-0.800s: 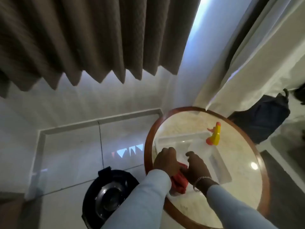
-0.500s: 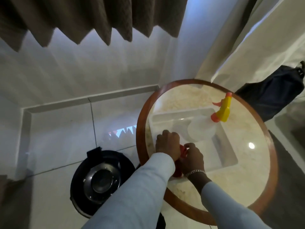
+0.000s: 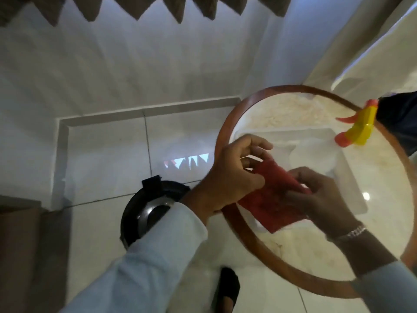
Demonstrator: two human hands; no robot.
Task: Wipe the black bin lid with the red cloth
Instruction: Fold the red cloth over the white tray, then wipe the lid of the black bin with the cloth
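The red cloth [image 3: 274, 195] is held flat between both hands above the left part of the round table [image 3: 228, 141]. My left hand [image 3: 230, 175] pinches its left edge and my right hand [image 3: 320, 197] grips its right edge. The black bin lid [image 3: 140, 206], round with a shiny metal centre, sits on the floor below and left of the table. My left sleeve hides the lid's right and lower part.
A white tray [image 3: 352, 195] lies on the table with a yellow and orange spray bottle [image 3: 358, 127] at its far right corner. A dark bag [image 3: 399, 118] rests behind the table. A black shoe [image 3: 226, 290] shows on the white floor tiles. Curtains hang behind.
The cloth was bunched between my hands over the tray; now it is lifted and spread out between them. The view has tilted down and moved closer.
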